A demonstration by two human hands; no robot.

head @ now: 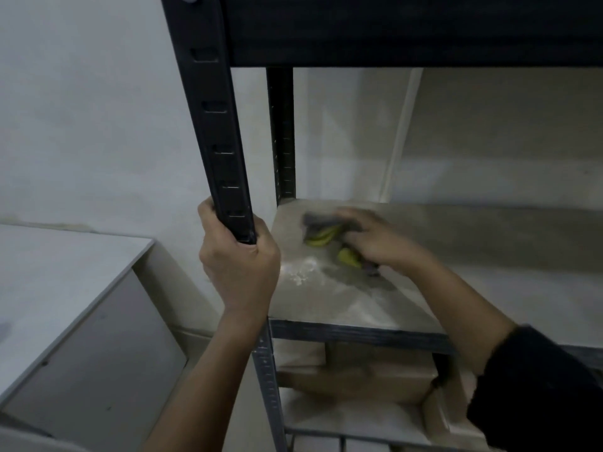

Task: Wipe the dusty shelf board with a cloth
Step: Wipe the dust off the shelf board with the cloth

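Board [342, 301] wipes best if my right hand [375, 244], gripping the cloth [321, 234], sweeps the powder [301, 272] forward while my left [239, 265] clasps the post [225, 177].

Left hand [239, 265] grips the black slotted metal upright [217, 132] at the dusty grey shelf board's [359, 301] left front corner; right hand [375, 241] presses the crumpled grey-and-yellow cloth [321, 231] on it, cardboard boxes [365, 376] beneath.

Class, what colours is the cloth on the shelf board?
Grey and yellow-green; the cloth shows, blurred, in the head view.
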